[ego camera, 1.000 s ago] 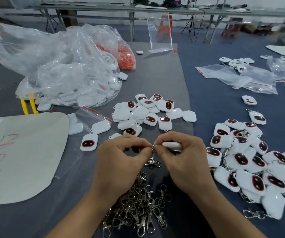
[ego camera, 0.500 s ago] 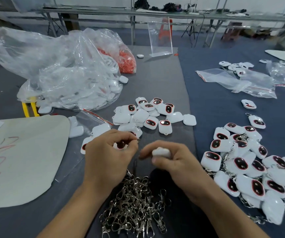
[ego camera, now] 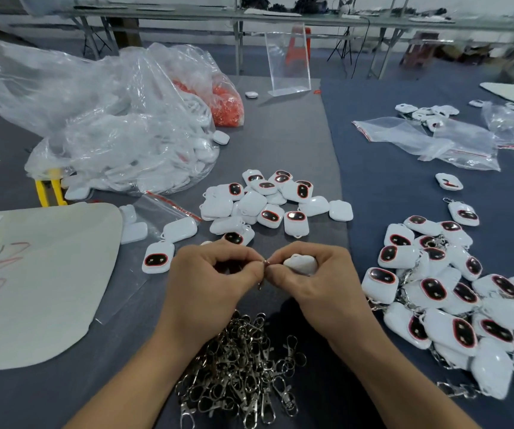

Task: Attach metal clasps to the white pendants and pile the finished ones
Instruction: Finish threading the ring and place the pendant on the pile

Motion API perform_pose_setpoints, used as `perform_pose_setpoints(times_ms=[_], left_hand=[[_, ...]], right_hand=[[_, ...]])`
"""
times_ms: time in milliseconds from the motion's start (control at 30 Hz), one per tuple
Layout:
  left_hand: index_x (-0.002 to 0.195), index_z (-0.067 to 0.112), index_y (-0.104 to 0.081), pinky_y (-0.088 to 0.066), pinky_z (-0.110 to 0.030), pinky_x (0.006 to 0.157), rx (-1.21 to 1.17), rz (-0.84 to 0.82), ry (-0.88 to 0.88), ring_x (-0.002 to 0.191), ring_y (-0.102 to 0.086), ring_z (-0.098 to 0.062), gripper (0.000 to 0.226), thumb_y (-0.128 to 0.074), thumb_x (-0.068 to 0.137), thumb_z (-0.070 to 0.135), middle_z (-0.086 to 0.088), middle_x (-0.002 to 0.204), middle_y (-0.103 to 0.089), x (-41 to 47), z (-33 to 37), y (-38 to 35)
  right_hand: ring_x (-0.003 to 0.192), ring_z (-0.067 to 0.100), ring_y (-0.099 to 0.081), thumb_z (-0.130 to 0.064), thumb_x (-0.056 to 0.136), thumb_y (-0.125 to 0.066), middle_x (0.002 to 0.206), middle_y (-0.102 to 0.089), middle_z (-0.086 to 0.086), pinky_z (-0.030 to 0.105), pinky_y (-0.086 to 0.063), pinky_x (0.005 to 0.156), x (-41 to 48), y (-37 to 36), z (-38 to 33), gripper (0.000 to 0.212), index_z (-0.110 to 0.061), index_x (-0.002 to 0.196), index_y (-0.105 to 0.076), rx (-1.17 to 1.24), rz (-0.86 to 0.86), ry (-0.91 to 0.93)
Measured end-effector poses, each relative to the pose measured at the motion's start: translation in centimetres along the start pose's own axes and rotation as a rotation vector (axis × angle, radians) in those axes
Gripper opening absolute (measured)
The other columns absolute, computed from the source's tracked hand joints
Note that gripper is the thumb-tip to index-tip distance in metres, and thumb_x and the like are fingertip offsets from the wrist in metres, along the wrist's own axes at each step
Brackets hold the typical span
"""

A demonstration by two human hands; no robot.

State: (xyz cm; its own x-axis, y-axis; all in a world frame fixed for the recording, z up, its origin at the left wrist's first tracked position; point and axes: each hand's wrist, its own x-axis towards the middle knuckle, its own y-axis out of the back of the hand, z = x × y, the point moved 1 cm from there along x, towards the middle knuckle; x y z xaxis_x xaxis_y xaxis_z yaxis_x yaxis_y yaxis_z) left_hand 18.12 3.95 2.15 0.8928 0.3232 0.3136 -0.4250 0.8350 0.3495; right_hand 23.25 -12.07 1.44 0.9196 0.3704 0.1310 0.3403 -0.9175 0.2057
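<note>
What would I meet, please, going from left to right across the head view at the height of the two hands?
In order: pale board with red scribbles → lone face-up pendant → left hand, pinching a metal clasp → right hand, holding a white pendant → pile of finished pendants.

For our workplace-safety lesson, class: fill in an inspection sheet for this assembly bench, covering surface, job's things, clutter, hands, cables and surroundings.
Surface: grey mat beside a blue mat, both strewn with parts.
Job's things: loose pendants centre; clasp heap nearest; finished pile right.
Clutter: crumpled plastic bags, zip bags, beige sheet, yellow handles, clear stand.
Grippers: left hand pinches a clasp; right hand holds a pendant.
Cables: one dark cable hangs from the far tables.
Surroundings: far tables carry blurred items.
</note>
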Motion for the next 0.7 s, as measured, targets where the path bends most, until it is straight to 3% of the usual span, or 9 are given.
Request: perform_pose_setpoints(times_ms=[100,267,433,533,700], left_hand=[[0.075,0.035,-0.079,-0.054,-0.027,0.066,-0.054,-0.064,0.035,0.070,-0.068,-0.011,0.010,-0.078,0.071,0.026,0.011,0.074,-0.075,0.1,-0.2,0.0],[0.078,0.035,-0.081,-0.049,-0.016,0.066,-0.078,-0.118,0.040,0.070,-0.069,-0.005,0.012,-0.077,0.070,0.026,0.011,0.074,-0.076,0.3,-0.3,-0.1],[0.074,0.034,-0.081,-0.047,-0.024,0.057,-0.086,-0.121,0.051,0.061,-0.064,-0.015,0.013,-0.078,0.067,0.024,0.005,0.068,-0.074,0.4,-0.2,0.0],[0.071,0.034,-0.081,-0.045,-0.026,0.057,-0.118,-0.156,0.069,0.060,-0.061,-0.012,0.015,-0.077,0.066,0.020,-0.001,0.065,-0.074,0.6,-0.3,0.1],[0.071,0.026,-0.082,-0.043,-0.012,0.059,-0.138,-0.278,0.041,0.060,-0.061,0.001,0.016,-0.078,0.066,0.012,0.005,0.065,-0.073,0.9,-0.2,0.6]], right_hand=[[0.060,0.003,-0.060,-0.016,0.080,-0.080,0.066,-0.071,-0.008,0.019,-0.049,0.057,-0.1,0.0,0.0,0.014,-0.029,0.075,-0.077,-0.015,0.042,0.027],[0.064,0.003,-0.064,-0.009,0.083,-0.079,0.068,-0.072,-0.008,0.017,-0.049,0.061,-0.2,0.3,-0.1,0.019,-0.026,0.075,-0.076,-0.072,0.072,0.074],[0.063,0.002,-0.063,-0.005,0.084,-0.080,0.067,-0.072,-0.007,0.016,-0.049,0.060,-0.1,0.5,-0.2,0.022,-0.025,0.075,-0.077,-0.046,0.029,0.056],[0.062,-0.001,-0.062,-0.004,0.083,-0.081,0.068,-0.072,-0.009,0.013,-0.047,0.059,-0.1,0.8,-0.3,0.023,-0.026,0.076,-0.077,-0.056,-0.017,0.066],[0.065,0.000,-0.063,-0.007,0.083,-0.082,0.070,-0.073,-0.009,0.013,-0.048,0.063,0.0,1.5,-0.7,0.021,-0.027,0.077,-0.078,-0.123,-0.082,0.121]])
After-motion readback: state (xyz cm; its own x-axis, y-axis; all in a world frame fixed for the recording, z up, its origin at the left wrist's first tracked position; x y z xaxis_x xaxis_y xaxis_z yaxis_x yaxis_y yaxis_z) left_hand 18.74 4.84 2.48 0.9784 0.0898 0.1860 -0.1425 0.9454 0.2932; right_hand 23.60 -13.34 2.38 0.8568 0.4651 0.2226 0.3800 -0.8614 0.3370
